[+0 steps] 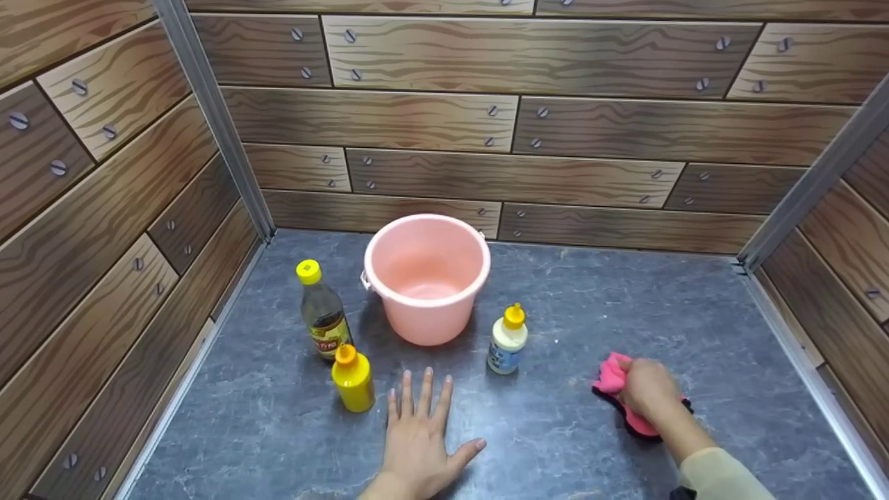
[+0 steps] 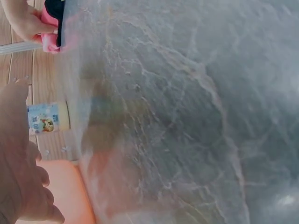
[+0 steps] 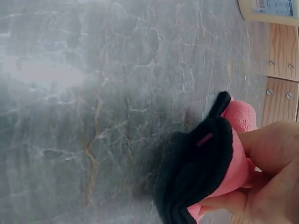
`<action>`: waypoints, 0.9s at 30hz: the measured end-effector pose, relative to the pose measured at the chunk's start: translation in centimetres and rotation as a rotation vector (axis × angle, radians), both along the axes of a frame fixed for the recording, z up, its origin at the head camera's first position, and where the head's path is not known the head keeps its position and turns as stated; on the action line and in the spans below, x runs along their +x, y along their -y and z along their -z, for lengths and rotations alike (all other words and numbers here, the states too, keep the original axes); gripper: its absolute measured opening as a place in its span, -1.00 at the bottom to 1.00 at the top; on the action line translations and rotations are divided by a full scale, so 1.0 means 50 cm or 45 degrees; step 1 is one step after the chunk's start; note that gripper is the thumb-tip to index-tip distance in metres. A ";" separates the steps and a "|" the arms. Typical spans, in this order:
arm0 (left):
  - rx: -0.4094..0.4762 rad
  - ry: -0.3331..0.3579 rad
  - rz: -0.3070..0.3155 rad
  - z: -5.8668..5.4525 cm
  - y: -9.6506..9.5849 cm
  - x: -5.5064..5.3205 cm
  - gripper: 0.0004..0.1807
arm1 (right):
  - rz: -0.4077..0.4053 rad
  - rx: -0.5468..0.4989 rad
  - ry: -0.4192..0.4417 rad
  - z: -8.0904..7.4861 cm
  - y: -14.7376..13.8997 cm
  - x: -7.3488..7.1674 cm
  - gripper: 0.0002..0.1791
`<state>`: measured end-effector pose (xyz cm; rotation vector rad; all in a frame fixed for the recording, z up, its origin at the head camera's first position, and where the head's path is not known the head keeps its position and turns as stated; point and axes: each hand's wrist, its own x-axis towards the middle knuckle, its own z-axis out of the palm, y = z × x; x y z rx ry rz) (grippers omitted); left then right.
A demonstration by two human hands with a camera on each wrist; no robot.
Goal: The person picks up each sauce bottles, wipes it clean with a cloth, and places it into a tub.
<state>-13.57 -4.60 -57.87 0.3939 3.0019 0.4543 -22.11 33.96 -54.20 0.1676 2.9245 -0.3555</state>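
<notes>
My right hand grips a soft pink cloth piece with a black underside at the right of the tabletop. In the right wrist view, thumb and fingers pinch its pink side, and the black side faces the table. My left hand is palm down with fingers spread, holding nothing, low over the front of the tabletop. Nearest to it is a yellow squeeze bottle. Beyond its fingertips stands a pink bucket. Between the hands is a cream bottle with a yellow nozzle cap and blue label.
A dark sauce bottle with a yellow cap stands behind the yellow squeeze bottle. Wood-patterned walls with grey metal corner strips enclose the grey marbled tabletop at the back and both sides.
</notes>
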 end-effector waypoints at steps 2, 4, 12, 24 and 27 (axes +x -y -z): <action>0.017 0.010 -0.005 -0.009 0.000 -0.001 0.20 | 0.002 0.001 -0.032 0.002 0.003 0.004 -0.53; 0.040 0.012 -0.012 -0.017 0.000 -0.001 0.23 | 0.020 -0.009 -0.043 0.004 0.004 0.008 -0.57; 0.156 -0.004 -0.028 -0.047 -0.005 -0.017 0.25 | 0.026 -0.073 -0.084 0.008 0.008 0.031 -0.57; 0.747 -0.090 0.070 -0.104 -0.065 -0.078 0.07 | -0.085 -0.212 -0.219 -0.003 0.024 0.067 -0.46; 0.861 -0.091 0.101 -0.115 -0.083 -0.101 0.03 | -0.089 -0.254 -0.251 -0.008 0.034 0.077 -0.44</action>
